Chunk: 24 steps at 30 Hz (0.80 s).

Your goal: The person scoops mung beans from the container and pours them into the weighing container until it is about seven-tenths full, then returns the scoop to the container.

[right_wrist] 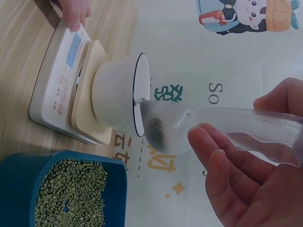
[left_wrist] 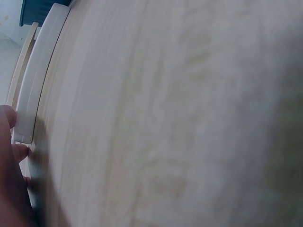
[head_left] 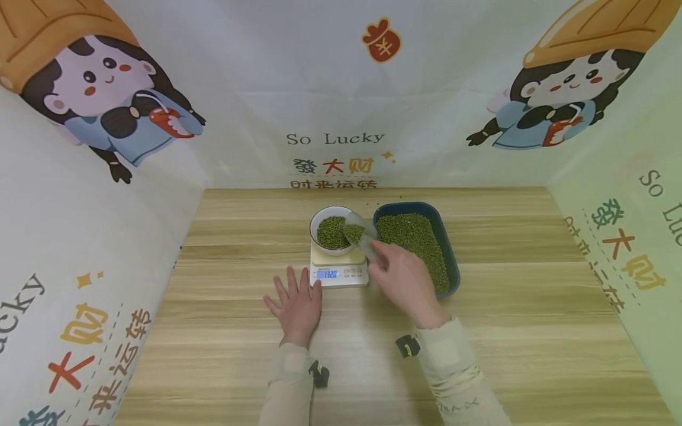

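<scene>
My right hand [head_left: 407, 284] grips the handle of a clear plastic scoop [right_wrist: 175, 125] that has green mung beans in it. The scoop's lip overlaps the right rim of a white, dark-rimmed bowl [right_wrist: 113, 90], which also has mung beans [head_left: 331, 232] in it. Under the bowl is a white kitchen scale [head_left: 341, 280] with a lit display that appears to read 132.0. My left hand [head_left: 299, 307] lies with fingers spread on the table, its thumb side at the scale's front left corner.
Right of the scale stands a dark blue bin [head_left: 454, 275] holding many mung beans [head_left: 407, 228]. A few stray beans lie behind it on the wood-grain table [head_left: 240, 236]. Printed white sheets [head_left: 256, 89] wall in the table at the back and sides.
</scene>
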Tool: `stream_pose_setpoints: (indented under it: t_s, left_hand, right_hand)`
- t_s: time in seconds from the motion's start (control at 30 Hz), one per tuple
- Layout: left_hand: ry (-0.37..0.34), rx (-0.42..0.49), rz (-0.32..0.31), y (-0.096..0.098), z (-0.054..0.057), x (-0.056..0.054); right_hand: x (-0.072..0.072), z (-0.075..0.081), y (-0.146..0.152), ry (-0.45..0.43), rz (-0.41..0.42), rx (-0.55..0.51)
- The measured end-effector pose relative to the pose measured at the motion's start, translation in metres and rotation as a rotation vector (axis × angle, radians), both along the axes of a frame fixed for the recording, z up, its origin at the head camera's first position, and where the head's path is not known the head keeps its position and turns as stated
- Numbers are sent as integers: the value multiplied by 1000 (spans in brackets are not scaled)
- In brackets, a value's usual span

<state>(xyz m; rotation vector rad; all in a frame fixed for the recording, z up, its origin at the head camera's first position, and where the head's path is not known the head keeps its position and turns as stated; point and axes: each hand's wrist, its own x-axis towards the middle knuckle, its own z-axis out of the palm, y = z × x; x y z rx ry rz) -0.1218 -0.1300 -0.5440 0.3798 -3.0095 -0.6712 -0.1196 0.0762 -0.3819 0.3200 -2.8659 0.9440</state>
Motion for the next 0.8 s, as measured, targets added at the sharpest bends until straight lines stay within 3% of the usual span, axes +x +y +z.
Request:
stream_pose_setpoints:
  t_s: [0.8]
  left_hand:
    - [-13, -8, 5, 0, 0, 0]
  right_hand:
    - [0, 6, -2, 20, 17, 12]
